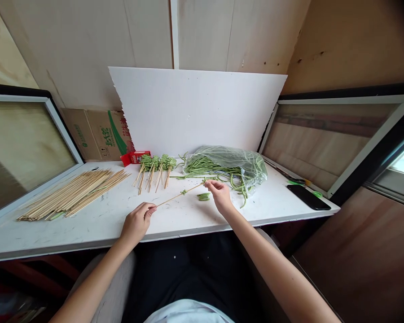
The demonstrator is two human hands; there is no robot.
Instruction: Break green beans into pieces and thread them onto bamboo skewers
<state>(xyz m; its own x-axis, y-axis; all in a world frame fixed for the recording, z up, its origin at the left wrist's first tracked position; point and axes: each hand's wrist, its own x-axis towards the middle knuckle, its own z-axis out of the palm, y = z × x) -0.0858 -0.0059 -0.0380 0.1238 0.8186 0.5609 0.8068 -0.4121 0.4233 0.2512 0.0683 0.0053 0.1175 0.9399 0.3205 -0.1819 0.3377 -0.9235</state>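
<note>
My left hand (pixel 138 221) is closed on the lower end of a thin wooden skewer (pixel 170 198), which slants up to the right above the white table. A small piece of green bean (pixel 183 192) is threaded partway along it. At the skewer's upper end my right hand (pixel 218 193) pinches another bit of green bean (pixel 204 181). Just below that, a short row of cut bean pieces (pixel 204 196) lies on the table. Behind the hands are several finished skewers of beans (pixel 158 162), their bare sticks pointing toward me.
A large pile of bare skewers (pixel 74 193) lies on the left of the table (pixel 114 224). Long green beans spill from a clear plastic bag (pixel 235 157) at the back. A black phone (pixel 308 197) lies at right. A red box (pixel 136 157) and a cardboard box (pixel 97 134) stand behind.
</note>
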